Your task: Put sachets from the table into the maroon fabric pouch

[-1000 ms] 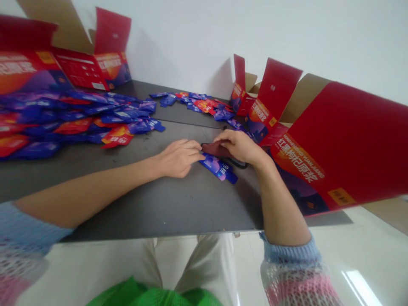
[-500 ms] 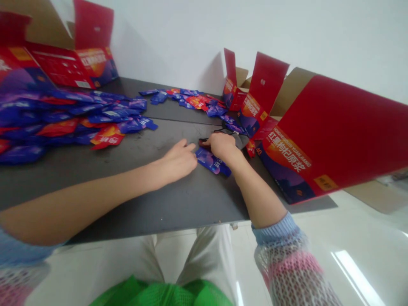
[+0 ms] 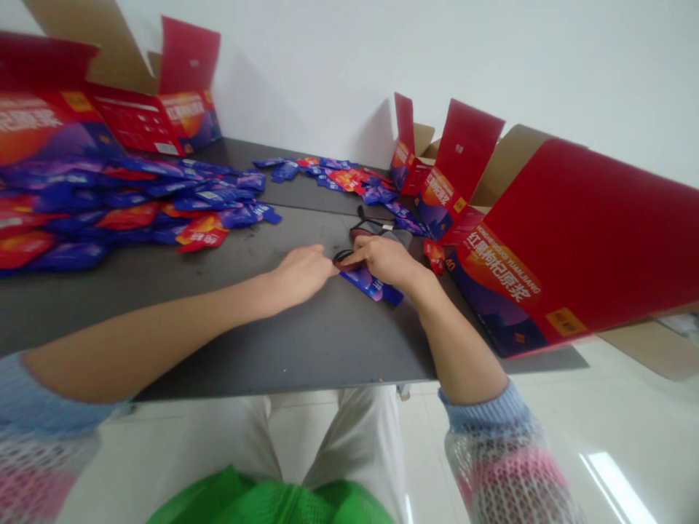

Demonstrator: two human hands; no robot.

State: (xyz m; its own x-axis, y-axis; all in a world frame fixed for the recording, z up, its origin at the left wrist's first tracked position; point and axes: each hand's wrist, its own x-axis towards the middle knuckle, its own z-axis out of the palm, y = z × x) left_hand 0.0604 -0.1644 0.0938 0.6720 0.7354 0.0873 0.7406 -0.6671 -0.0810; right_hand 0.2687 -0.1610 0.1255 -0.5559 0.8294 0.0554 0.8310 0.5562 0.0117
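A blue-purple sachet (image 3: 370, 284) lies flat on the dark grey table (image 3: 328, 349), partly under my right hand (image 3: 382, 260). That hand is closed around a dark looped band (image 3: 343, 256), its index finger stretched toward the left. My left hand (image 3: 306, 273) meets it at the sachet's left end, fingers bent together and fingertips by the band; what they pinch is hidden. Just behind my right hand rests a grey item with a black cord (image 3: 376, 227), its kind unclear.
A heap of blue and red sachets (image 3: 142, 204) covers the left side. More sachets (image 3: 338, 175) lie at the back. Open red cartons stand at left (image 3: 131, 124) and right (image 3: 579, 240). One red sachet (image 3: 434, 256) sits beside the right carton.
My right hand has brought the dark band left and down over the sachet's left end. My left hand's fingers have closed in beside it. The view has shifted slightly.
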